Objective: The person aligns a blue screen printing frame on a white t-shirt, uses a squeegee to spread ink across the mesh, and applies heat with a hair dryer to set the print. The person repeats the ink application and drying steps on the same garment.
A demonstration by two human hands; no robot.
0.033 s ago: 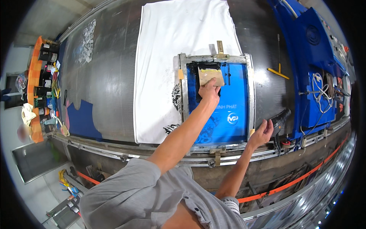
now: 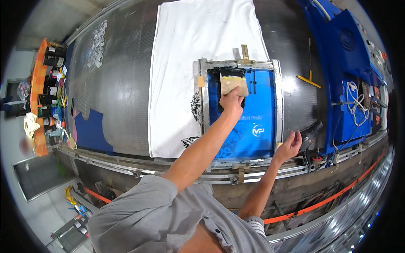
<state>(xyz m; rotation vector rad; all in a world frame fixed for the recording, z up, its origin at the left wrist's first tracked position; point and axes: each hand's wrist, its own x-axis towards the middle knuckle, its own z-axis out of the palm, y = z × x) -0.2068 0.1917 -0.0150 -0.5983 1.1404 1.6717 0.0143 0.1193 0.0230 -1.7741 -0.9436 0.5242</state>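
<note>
My left hand (image 2: 231,101) grips a flat tan squeegee (image 2: 231,82) inside a screen frame (image 2: 277,101), where black ink (image 2: 230,71) lies along the top and left of the blue screen (image 2: 257,103). The screen rests on white fabric (image 2: 185,42), which carries dark printed patterns left of the frame. My right hand (image 2: 289,145) is open, palm turned up with fingers loosely bent, just right of the frame's lower corner, beside a black handheld tool (image 2: 311,130) lying on the metal table.
A blue machine (image 2: 344,42) with coiled cables runs along the right. A yellow-handled tool (image 2: 309,81) lies on the table (image 2: 126,63). A blue fabric piece (image 2: 90,133) lies left, beside an orange shelf (image 2: 42,139) of ink tubs. Metal rails (image 2: 105,156) run along the near edge.
</note>
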